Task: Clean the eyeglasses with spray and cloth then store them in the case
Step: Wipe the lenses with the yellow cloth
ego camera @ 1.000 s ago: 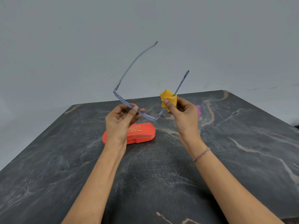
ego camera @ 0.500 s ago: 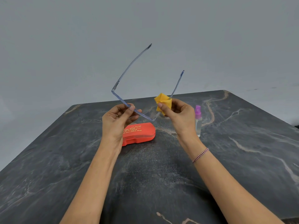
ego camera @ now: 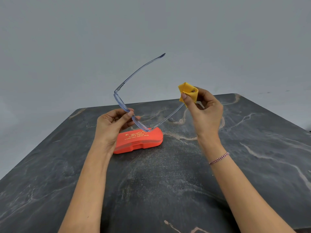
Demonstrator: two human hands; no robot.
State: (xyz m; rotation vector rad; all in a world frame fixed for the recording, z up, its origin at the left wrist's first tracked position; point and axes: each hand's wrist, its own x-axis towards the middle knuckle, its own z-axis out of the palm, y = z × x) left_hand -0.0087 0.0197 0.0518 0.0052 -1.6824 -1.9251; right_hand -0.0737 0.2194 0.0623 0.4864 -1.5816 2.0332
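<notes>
My left hand (ego camera: 113,126) pinches the eyeglasses (ego camera: 120,102) by their front, above the closed orange case (ego camera: 140,141) lying toward the table's (ego camera: 252,148) far edge. My right hand (ego camera: 206,113) pinches the yellow cloth (ego camera: 187,91) round one temple's end.

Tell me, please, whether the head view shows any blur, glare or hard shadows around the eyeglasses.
Head view: lighting soft and even, with only faint shadow under the case; no glare; the eyeglasses and cloth look sharp; their clear lower temple nearly vanishes against the dark table.
</notes>
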